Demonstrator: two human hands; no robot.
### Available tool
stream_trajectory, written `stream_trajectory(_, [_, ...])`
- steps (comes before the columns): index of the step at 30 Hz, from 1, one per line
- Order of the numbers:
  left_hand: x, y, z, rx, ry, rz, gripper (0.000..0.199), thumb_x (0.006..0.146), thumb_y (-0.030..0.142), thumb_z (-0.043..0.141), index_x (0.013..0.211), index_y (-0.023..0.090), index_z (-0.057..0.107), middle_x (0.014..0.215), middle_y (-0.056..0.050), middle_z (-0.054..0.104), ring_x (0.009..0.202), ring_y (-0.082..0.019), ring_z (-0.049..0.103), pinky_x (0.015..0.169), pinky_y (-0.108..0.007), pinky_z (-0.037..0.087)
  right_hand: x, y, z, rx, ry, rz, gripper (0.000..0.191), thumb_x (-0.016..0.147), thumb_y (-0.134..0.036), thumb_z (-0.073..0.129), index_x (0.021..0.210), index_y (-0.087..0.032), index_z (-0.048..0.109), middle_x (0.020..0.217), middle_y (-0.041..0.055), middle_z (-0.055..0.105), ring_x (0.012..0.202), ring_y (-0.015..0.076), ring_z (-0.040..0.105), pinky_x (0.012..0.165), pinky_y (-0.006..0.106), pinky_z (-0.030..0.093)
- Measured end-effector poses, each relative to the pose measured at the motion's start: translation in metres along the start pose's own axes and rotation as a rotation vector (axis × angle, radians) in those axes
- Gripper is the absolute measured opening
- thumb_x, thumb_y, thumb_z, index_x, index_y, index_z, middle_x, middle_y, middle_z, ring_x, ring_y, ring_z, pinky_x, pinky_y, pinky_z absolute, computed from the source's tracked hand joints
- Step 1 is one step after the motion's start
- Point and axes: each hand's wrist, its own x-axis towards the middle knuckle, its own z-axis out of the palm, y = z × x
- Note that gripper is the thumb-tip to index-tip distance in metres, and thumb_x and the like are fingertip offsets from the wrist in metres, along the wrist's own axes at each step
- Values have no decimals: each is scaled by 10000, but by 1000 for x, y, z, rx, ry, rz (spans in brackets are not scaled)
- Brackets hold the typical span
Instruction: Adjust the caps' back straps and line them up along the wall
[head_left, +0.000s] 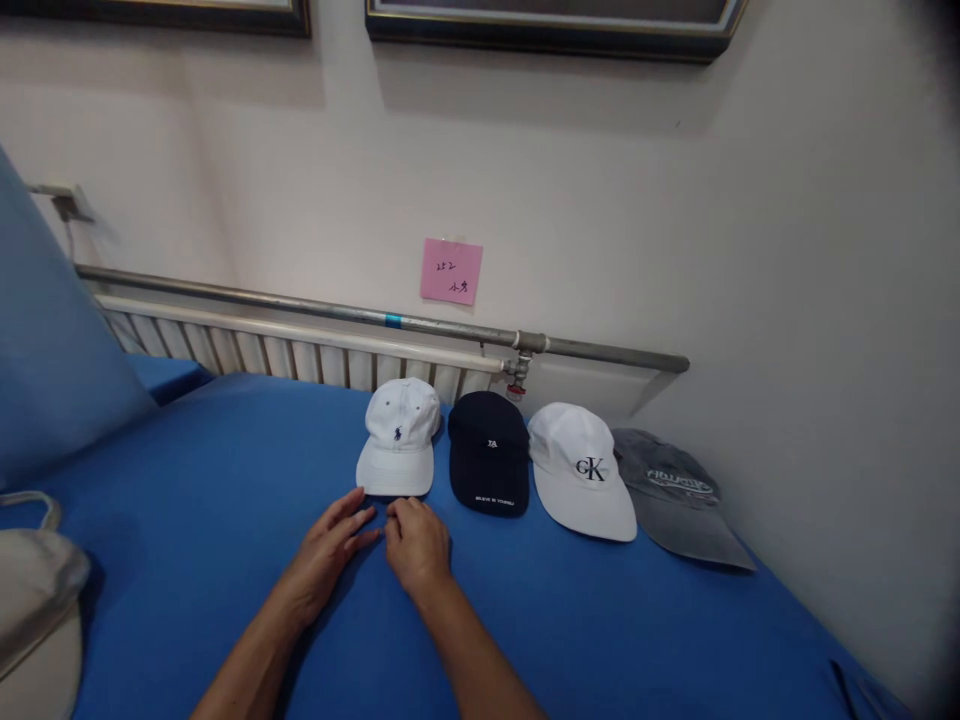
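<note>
A white cap with a small dark logo lies on the blue cloth, its brim toward me. Just below the brim are both my hands. My left hand has its fingers spread, the index fingertip at the brim's left edge. My right hand sits at the brim's front edge with its fingers curled together; whether anything is between them is hidden. To the right, in a row, lie a black cap, a white cap with CK letters and a grey cap.
A beige cap is at the lower left on the blue-covered table. Behind run a metal pipe, a radiator and a red valve. A pink note is on the wall. Light blue fabric hangs left.
</note>
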Motion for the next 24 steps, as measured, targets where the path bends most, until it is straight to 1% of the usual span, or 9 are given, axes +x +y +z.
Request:
stream_trajectory(4, [-2, 2, 6, -16, 15, 3, 272, 750, 55, 659, 1010, 137, 653, 1302, -137, 540, 991, -192, 616, 739, -280, 564, -2, 1, -3, -30, -12, -51, 219, 863, -154, 489, 937, -236, 679, 950, 28, 711, 905, 184, 639, 749, 269, 451])
stream_trajectory(6, [-3, 4, 9, -21, 32, 16, 270, 733, 33, 657, 989, 121, 654, 1265, -153, 554, 935, -183, 625, 696, -269, 558, -6, 0, -6, -36, -25, -93, 226, 863, -152, 483, 948, -221, 680, 960, 51, 702, 917, 206, 627, 768, 292, 453])
stream_trajectory(10, [-7, 8, 8, -31, 34, 47, 256, 734, 18, 644, 974, 103, 651, 1185, -154, 591, 851, -165, 633, 686, -285, 557, -18, -2, -10, -26, -65, -216, 259, 859, -133, 464, 959, -209, 691, 966, 75, 686, 939, 245, 601, 831, 352, 462])
stream_trajectory(12, [-10, 10, 6, -27, 54, 59, 267, 737, 2, 638, 983, 105, 643, 1148, -138, 602, 824, -152, 631, 665, -269, 548, -27, -3, -10, -26, -75, -263, 302, 855, -123, 462, 1040, -203, 687, 1024, 87, 683, 964, 260, 599, 865, 380, 462])
stream_trajectory(14, [-15, 13, 2, -23, 79, 61, 228, 776, 19, 619, 989, 99, 625, 1062, -111, 621, 796, -144, 628, 650, -264, 542, -38, -4, -10, -42, -72, -281, 331, 858, -130, 458, 1098, -190, 678, 1129, 115, 662, 1024, 293, 591, 872, 425, 462])
stream_trajectory(16, [-22, 14, -1, -19, 105, 53, 178, 819, 43, 596, 989, 94, 605, 963, -73, 626, 774, -137, 621, 644, -263, 538, -51, -6, -10, -58, -66, -294, 349, 873, -148, 442, 1136, -188, 669, 1205, 127, 638, 1083, 319, 576, 876, 462, 456])
stream_trajectory(18, [-30, 15, -5, -17, 132, 42, 146, 843, 63, 585, 985, 95, 593, 899, -45, 619, 758, -132, 614, 647, -264, 535, -64, -8, -11, -85, -58, -308, 362, 887, -165, 425, 1160, -194, 660, 1240, 125, 630, 1124, 329, 561, 890, 484, 445])
stream_trajectory(21, [-43, 15, -14, -19, 186, 32, 128, 847, 73, 585, 972, 100, 587, 865, -30, 610, 737, -126, 606, 651, -267, 531, -81, -11, -14, -160, -50, -323, 377, 904, -186, 403, 1186, -207, 652, 1254, 113, 634, 1155, 317, 552, 911, 475, 437])
stream_trajectory(24, [-64, 15, -26, -29, 245, 33, 124, 820, 54, 595, 935, 102, 595, 839, -39, 608, 717, -126, 603, 657, -270, 529, -94, -13, -18, -213, -60, -324, 390, 915, -196, 387, 1205, -212, 646, 1267, 106, 633, 1162, 302, 556, 922, 458, 436])
